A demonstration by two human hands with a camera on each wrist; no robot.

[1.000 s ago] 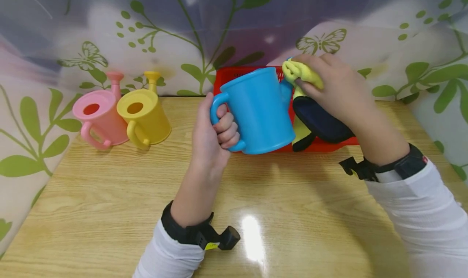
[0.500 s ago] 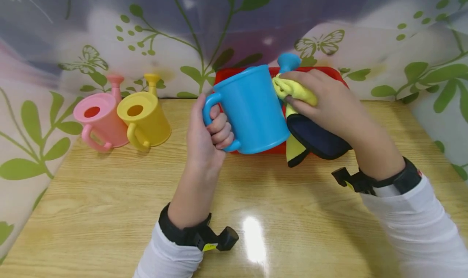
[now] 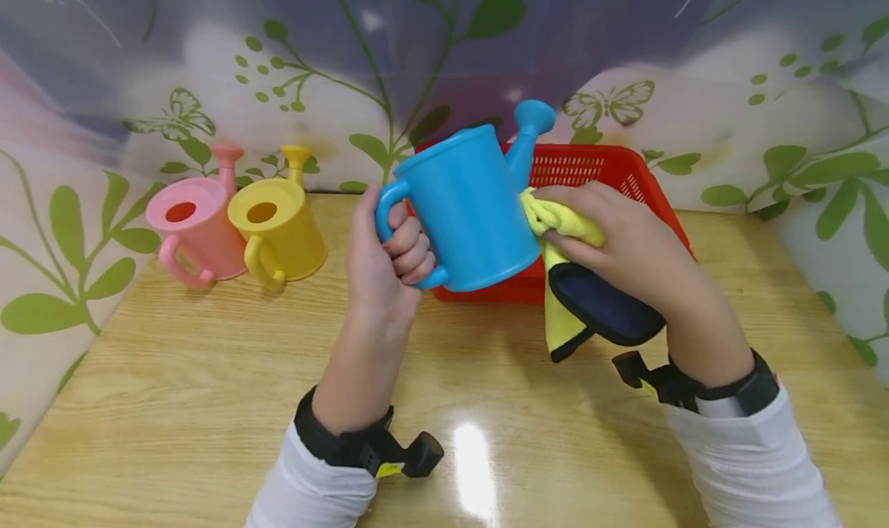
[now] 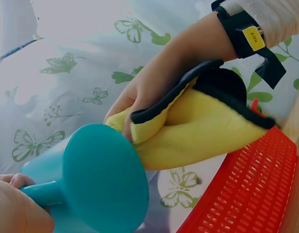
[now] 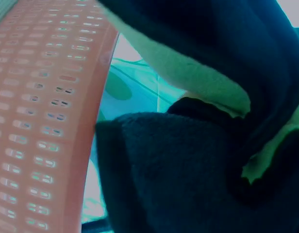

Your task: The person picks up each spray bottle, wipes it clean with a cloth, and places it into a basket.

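A blue toy watering can (image 3: 468, 211) is held up in the head view, slightly tilted, its spout pointing up and to the right. My left hand (image 3: 385, 258) grips its handle, fingers curled through the loop. Bunched in my right hand (image 3: 618, 238) is a yellow cloth (image 3: 564, 304) with a dark navy back and black edging; it meets the can's right side just below the spout. In the left wrist view the can's round base (image 4: 106, 179) faces the camera, with the cloth (image 4: 198, 126) against it. Folds of the cloth (image 5: 174, 170) hide my right fingers in the right wrist view.
Behind the can, a red perforated basket (image 3: 625, 169) stands on the wooden table (image 3: 278, 404) near the patterned wall covering. At the back left, a pink watering can (image 3: 201, 227) and a yellow watering can (image 3: 285, 231) stand side by side.
My right hand has slid the cloth down from the spout to the side of the can, uncovering the spout. The blue watering can has shifted slightly left in my left hand.
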